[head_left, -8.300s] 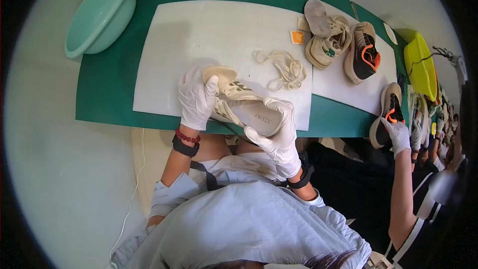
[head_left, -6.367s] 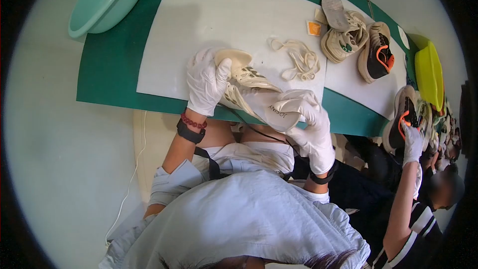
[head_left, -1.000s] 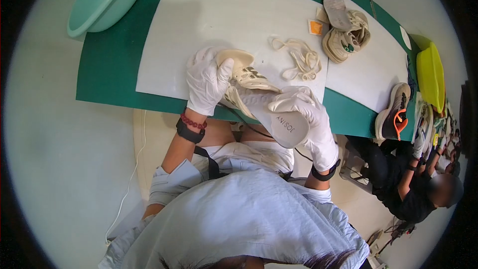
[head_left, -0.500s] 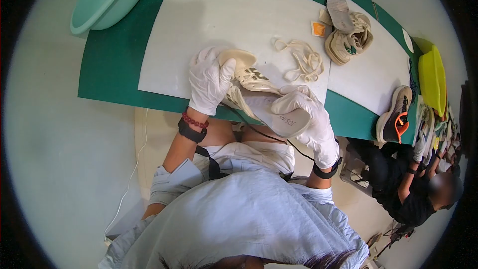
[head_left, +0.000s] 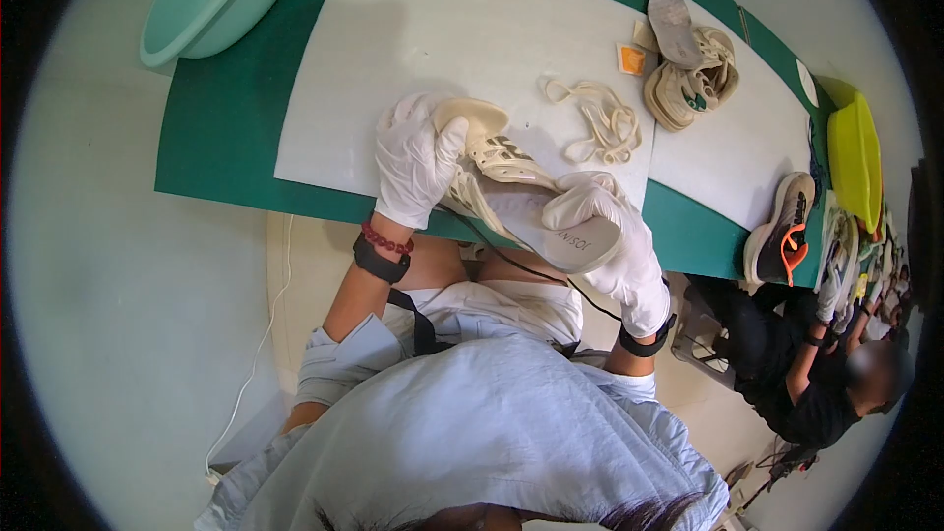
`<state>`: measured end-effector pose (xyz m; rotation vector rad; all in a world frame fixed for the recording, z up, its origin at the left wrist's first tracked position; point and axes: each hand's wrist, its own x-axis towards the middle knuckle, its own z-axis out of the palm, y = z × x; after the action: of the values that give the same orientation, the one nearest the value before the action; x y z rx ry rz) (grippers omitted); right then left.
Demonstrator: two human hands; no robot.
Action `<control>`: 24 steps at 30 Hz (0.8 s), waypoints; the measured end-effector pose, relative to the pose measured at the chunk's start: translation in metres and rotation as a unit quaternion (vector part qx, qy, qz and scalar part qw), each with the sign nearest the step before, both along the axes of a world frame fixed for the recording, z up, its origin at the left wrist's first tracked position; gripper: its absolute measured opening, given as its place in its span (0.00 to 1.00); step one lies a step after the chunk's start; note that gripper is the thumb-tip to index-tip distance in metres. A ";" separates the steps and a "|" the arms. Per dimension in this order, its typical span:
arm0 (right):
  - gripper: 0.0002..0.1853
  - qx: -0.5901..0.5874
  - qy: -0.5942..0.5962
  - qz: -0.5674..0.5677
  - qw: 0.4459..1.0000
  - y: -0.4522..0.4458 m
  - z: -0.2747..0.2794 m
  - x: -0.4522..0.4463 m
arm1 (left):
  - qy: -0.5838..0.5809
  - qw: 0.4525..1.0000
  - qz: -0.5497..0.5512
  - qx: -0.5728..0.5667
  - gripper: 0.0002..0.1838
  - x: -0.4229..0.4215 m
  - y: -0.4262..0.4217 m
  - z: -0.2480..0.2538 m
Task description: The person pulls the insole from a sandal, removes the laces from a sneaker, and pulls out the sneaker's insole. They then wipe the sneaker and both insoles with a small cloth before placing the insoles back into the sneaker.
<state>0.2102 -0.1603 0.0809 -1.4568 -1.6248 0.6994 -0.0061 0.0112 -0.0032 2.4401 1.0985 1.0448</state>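
In white gloves, both of my hands are at a cream shoe (head_left: pixel 503 159) held over the table's near edge. My left hand (head_left: pixel 418 162) is closed around its toe end, with the tongue or toe part sticking up beside the thumb. A pale insole (head_left: pixel 580 244) with dark lettering lies partly inside the shoe, its heel end sticking out toward me. My right hand (head_left: pixel 605 226) grips the insole from the right, thumb on top; the fingers below are hidden. Cream shoelaces (head_left: pixel 605 123) lie loose on the white board (head_left: pixel 472 29) beyond the shoe.
At the back right lies another cream shoe (head_left: pixel 688 88) with a grey insole (head_left: pixel 673 28) on it. An orange-and-white packet (head_left: pixel 630 60) is beside it. A dark shoe with orange trim (head_left: pixel 782 231), a yellow basin (head_left: pixel 854 162) and a seated person (head_left: pixel 816 374) are right. A mint basin (head_left: pixel 211 5) stands left.
My right hand has shifted slightly on the insole, its thumb lying nearer the lettering and covering part of it. My left hand and the shoe have barely moved.
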 end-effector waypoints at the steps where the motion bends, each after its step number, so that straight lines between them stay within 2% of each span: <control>1: 0.17 0.004 0.006 0.002 1.000 0.000 -0.002 0.000 | 0.002 1.000 -0.001 0.001 0.23 0.000 0.000 0.000; 4: 0.27 0.030 -0.027 0.037 0.999 -0.002 -0.013 0.007 | -0.006 1.000 -0.006 -0.002 0.23 0.000 0.000 0.003; 7: 0.50 -0.089 0.207 -0.052 0.973 -0.016 -0.016 -0.015 | -0.006 1.000 -0.003 0.006 0.23 0.002 -0.001 0.002; 9: 0.61 -0.034 0.212 -0.104 0.971 -0.021 -0.027 -0.030 | -0.002 1.000 -0.001 0.013 0.23 0.002 -0.001 0.003; 12: 0.66 -0.037 0.168 -0.167 0.971 -0.029 -0.043 -0.049 | 0.002 1.000 -0.002 0.011 0.23 0.002 -0.002 0.006; 13: 0.65 -0.095 0.160 -0.192 0.964 -0.035 -0.063 -0.054 | 0.001 1.000 -0.001 0.009 0.23 0.002 -0.003 0.005; 15: 0.63 -0.118 0.159 -0.211 0.957 -0.038 -0.073 -0.055 | 0.001 1.000 0.000 0.005 0.22 0.002 -0.003 0.005; 20: 0.58 -0.017 0.140 -0.224 0.964 -0.032 -0.055 -0.063 | -0.008 1.000 -0.002 0.018 0.22 0.002 -0.001 0.000; 22: 0.56 -0.008 0.219 -0.249 0.943 -0.030 -0.055 -0.074 | -0.003 1.000 -0.001 0.020 0.22 0.003 -0.001 0.002; 24: 0.54 -0.010 0.247 -0.266 0.932 -0.031 -0.058 -0.077 | -0.001 1.000 0.000 0.019 0.22 0.003 -0.002 0.004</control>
<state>0.1329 -0.1917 0.0228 -1.4921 -0.7928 0.6900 -0.0030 0.0094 0.0006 2.4669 1.0873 1.0774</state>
